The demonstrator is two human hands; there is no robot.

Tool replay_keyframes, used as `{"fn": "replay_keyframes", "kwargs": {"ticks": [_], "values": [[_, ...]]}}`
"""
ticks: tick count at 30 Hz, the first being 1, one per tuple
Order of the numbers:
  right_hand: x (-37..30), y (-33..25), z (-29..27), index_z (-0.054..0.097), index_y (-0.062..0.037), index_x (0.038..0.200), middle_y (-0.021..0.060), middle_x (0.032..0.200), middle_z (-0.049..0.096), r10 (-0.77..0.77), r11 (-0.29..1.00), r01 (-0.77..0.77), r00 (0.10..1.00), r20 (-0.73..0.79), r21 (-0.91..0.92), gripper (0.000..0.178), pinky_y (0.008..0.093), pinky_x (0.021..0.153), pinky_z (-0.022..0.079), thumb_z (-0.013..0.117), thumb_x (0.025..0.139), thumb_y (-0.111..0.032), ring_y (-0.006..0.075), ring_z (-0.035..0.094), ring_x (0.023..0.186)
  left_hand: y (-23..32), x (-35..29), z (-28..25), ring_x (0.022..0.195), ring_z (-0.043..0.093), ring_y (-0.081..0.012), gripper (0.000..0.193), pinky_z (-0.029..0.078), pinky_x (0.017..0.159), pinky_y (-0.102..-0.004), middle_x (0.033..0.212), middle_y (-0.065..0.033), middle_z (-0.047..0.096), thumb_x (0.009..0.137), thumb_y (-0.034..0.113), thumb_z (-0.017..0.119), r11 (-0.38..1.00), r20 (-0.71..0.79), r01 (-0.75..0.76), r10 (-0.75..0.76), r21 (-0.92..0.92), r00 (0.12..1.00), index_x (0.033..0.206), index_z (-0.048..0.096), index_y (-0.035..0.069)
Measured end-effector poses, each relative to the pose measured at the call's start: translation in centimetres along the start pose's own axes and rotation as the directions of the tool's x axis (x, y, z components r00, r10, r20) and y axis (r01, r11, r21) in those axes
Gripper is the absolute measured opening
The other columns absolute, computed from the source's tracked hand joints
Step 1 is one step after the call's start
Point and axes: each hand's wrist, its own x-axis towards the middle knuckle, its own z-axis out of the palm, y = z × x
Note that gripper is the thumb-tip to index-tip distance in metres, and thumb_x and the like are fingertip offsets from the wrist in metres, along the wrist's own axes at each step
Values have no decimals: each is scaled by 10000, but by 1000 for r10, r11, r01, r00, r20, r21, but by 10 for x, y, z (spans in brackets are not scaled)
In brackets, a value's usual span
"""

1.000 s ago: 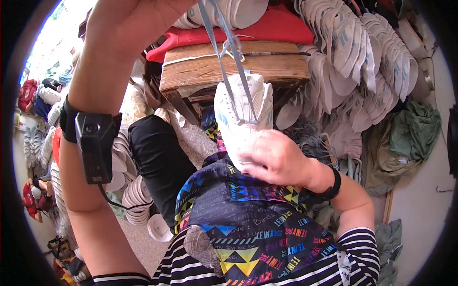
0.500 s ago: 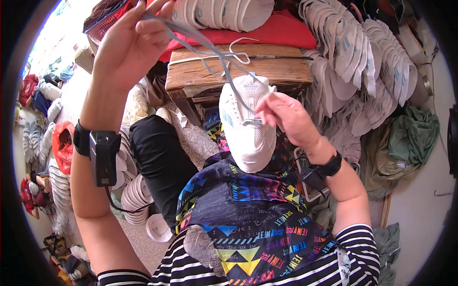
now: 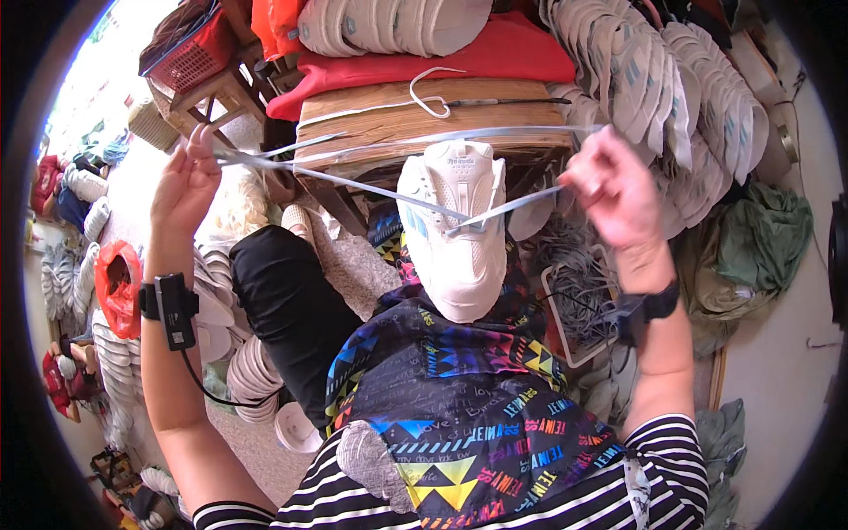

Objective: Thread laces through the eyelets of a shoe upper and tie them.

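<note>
A white sneaker (image 3: 456, 274) rests toe toward me over my patterned apron (image 3: 459, 415), its heel end against a wooden bench. A pale grey-blue shoelace (image 3: 380, 189) runs through the lowest eyelets and stretches out to both sides. My left hand (image 3: 187, 181), out to the left at bench height, pinches one length of it. Off to the right, my right hand (image 3: 611, 187) is closed on the lace as well, its fingers slightly blurred. A strand of lace also spans above the shoe between the hands.
On the wooden bench (image 3: 371, 110) lie a white cord (image 3: 415, 88) and a thin dark rod (image 3: 503, 102). Stacked white shoe uppers (image 3: 654, 88) hang at the right. A white-rimmed tray (image 3: 574, 362) holds grey laces. Beyond the bench are red cloth (image 3: 521, 53) and a red basket (image 3: 190, 62).
My left hand has come down and left from the upper edge. My right hand has moved from the shoe out to the right, drawing lace through, so both sides now stretch outward.
</note>
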Motion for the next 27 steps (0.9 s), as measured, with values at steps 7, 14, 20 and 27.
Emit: {"fn": "replay_keyframes", "kwargs": {"ticks": [7, 14, 20, 27], "values": [[16, -114, -109, 584, 5, 956, -52, 572, 333, 1, 992, 1, 1000, -21, 125, 227, 228, 547, 341, 470, 1020, -181, 72, 335, 493, 67, 1, -107, 730, 510, -89, 362, 359, 680, -276, 892, -36, 593, 1060, 166, 345, 932, -170, -88, 29, -350, 985, 1342, 477, -19], [-15, -142, -156, 560, 4, 1025, -48, 588, 360, 97, 993, -54, 876, -472, 104, 206, 234, 514, 326, 473, 1016, -182, 77, 329, 478, 76, 11, -129, 686, 465, -92, 333, 345, 675, -264, 776, -3, 538, 1022, 80, 402, 900, -178, -22, -62, -436, 982, 1321, 489, -37], [-59, -233, -293, 527, -1, 1099, -35, 609, 325, -39, 998, -4, 662, -749, -56, 173, 236, 389, 227, 402, 1002, -71, 82, 282, 448, 210, -25, -195, 769, 548, -171, 183, 412, 723, -293, 883, -99, 624, 978, 4, 450, 970, -328, -147, 77, -195, 941, 1120, 565, -19], [-160, -219, -353, 601, -4, 1110, -23, 650, 430, -475, 877, 20, 171, -863, -479, 238, 224, 382, 242, 463, 950, -113, 69, 319, 453, 305, -128, -265, 846, 569, -145, 284, 468, 734, -241, 1176, -103, 599, 1026, 105, 392, 715, -83, -410, 545, 566, 834, 1267, 474, -19]]}}
